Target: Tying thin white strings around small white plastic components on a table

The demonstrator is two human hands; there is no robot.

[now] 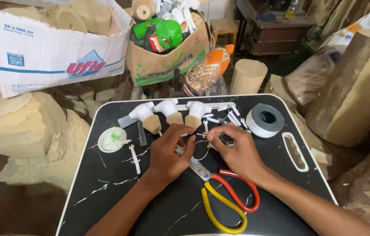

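Thin wire [200, 154] is pinched between both hands at tray [106, 175] centre: left hand [167, 153] and right hand [233, 150] closed on it, fingertips drawn close for fine work. Pliers [224, 192] are laid just below, within reach; tape roll [265, 120] is parked at right

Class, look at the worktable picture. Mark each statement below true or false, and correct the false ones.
1. Both hands, left hand and right hand, meet over thin wire at the table's middle. True.
2. The pliers have one red and one yellow handle. True.
3. The roll of tape lies left of the hands. False: it lies to their right.
4. The tabletop is plain white. False: black with white streaks.
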